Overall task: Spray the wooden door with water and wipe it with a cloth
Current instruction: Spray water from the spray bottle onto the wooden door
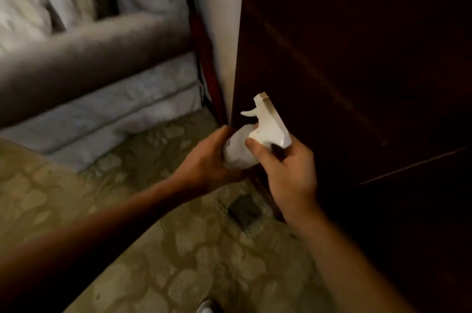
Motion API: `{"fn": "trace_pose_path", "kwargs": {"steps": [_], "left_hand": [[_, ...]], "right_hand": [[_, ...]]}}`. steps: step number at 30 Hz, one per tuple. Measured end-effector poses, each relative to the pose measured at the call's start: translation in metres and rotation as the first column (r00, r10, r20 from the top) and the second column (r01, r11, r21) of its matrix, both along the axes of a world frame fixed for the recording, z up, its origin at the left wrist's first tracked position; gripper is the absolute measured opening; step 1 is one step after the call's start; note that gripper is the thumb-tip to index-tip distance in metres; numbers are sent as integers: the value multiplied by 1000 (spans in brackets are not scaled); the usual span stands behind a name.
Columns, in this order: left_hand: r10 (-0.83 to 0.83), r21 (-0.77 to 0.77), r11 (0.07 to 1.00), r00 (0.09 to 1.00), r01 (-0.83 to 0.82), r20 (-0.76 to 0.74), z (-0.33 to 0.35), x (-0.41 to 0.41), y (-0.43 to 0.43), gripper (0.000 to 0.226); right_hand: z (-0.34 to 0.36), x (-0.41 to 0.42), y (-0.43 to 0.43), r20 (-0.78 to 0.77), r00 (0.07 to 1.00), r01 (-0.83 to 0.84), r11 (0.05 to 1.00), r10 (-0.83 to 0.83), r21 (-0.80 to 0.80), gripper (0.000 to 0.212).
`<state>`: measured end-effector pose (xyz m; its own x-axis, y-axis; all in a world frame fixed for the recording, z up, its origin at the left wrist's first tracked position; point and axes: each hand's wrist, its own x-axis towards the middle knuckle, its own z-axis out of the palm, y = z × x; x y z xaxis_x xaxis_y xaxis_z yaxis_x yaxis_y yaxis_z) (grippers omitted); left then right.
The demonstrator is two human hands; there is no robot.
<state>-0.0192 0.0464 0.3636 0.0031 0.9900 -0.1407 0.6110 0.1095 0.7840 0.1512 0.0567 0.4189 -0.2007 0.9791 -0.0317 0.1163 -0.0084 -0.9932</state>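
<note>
Both hands grip a white spray bottle (251,143) beside the dark door (357,70): left hand (209,162) round its body, right hand (286,172) round its neck.

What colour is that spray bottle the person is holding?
White; the plastic spray bottle shows best in the head view.

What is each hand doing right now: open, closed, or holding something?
Left hand: grips the body of the white spray bottle.
Right hand: grips the same bottle just below its trigger head, thumb on the neck.
</note>
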Motion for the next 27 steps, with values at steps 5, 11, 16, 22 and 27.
{"fn": "trace_pose_path", "kwargs": {"steps": [5,11,16,22,27], "left_hand": [[-165,69,984,986,163,14,207,31,-8,90],[-366,194,916,929,350,51,406,112,-42,79],[-531,334,811,844,480,75,513,218,-74,64],[-732,463,611,680,642,23,617,380,-110,59],[-827,526,458,560,717,-43,665,490,-141,57]], "right_hand": [[202,40,-29,-15,997,71,992,-69,103,28],[390,115,-81,-33,975,219,942,-218,254,34],[491,212,-132,-133,927,375,865,-350,334,42],[591,351,-203,-252,827,560,695,-502,451,19],[645,441,-247,-320,767,636,588,-557,500,23]]}}
